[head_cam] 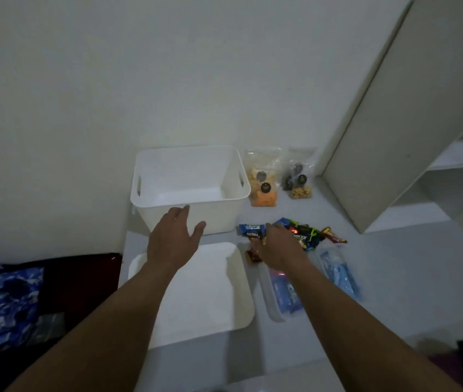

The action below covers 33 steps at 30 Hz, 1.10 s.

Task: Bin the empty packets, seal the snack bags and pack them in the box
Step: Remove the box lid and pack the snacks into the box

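Note:
A white plastic box (187,176) with side handles stands empty against the wall. Its flat white lid (213,290) lies in front of it. My left hand (172,241) hovers open above the lid, fingers spread just short of the box's front wall. My right hand (277,246) reaches into a heap of small snack packets (303,236), blue, black and red, and its fingers curl on a blue packet (251,232) at the heap's left end. Two clear snack bags stand behind, one with orange crackers (264,179), one with dark and tan snacks (298,176).
Two clear bags with blue contents (335,273) lie on the floor to the right of the lid. A white shelf unit (394,123) rises at the right. A dark blue patterned cloth (6,304) lies at the left.

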{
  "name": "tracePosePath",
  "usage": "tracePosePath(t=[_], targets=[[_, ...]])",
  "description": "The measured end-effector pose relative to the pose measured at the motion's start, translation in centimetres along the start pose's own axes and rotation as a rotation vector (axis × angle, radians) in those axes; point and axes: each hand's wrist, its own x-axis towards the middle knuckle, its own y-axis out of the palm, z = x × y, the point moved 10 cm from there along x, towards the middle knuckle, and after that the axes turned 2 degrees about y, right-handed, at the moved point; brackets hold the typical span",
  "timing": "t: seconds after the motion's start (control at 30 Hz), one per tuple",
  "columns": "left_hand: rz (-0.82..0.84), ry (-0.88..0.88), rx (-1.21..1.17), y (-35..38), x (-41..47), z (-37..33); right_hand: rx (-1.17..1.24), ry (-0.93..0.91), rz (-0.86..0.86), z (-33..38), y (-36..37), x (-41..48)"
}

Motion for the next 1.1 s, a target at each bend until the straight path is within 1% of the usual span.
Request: tracePosePath(t=[0.1, 0.2, 0.33, 0.47, 0.57, 0.63, 0.77, 0.93, 1.1], targets=[[-0.029, 0.118, 0.011, -1.1, 2.5, -5.1, -0.012, 0.019, -0.055, -1.3, -4.2, 0.2], [0.002, 0.196, 0.009, -0.9, 4.9, -9.3, -0.012, 0.012, -0.092, -2.8, -7.4, 1.5], [0.055, 0.248, 0.019, 0.3, 8.3, -13.3, -0.043, -0.023, -0.147, -5.0, -11.1, 4.2], [0.062, 0.269, 0.017, 2.7, 12.2, -17.3, -0.001, -0.057, -0.182, -8.0, -14.0, 8.4], [0.060, 0.245, 0.010, 5.2, 14.8, -19.7, 0.012, -0.087, -0.183, -10.2, -15.3, 12.2], [0.061, 0.232, 0.007, 7.2, 16.4, -21.3, 0.029, -0.113, -0.155, -11.8, -15.7, 15.0], [0.101, 0.157, 0.002, 12.7, 20.0, -22.3, 0.003, -0.149, -0.130, -14.7, -15.7, 20.7], [0.117, -0.025, -0.022, 18.9, 22.7, -20.1, -0.005, -0.125, -0.091, -18.4, -14.0, 27.0], [0.076, -0.190, -0.053, 22.4, 22.8, -17.0, 0.087, -0.097, -0.093, -20.3, -11.3, 31.0]])
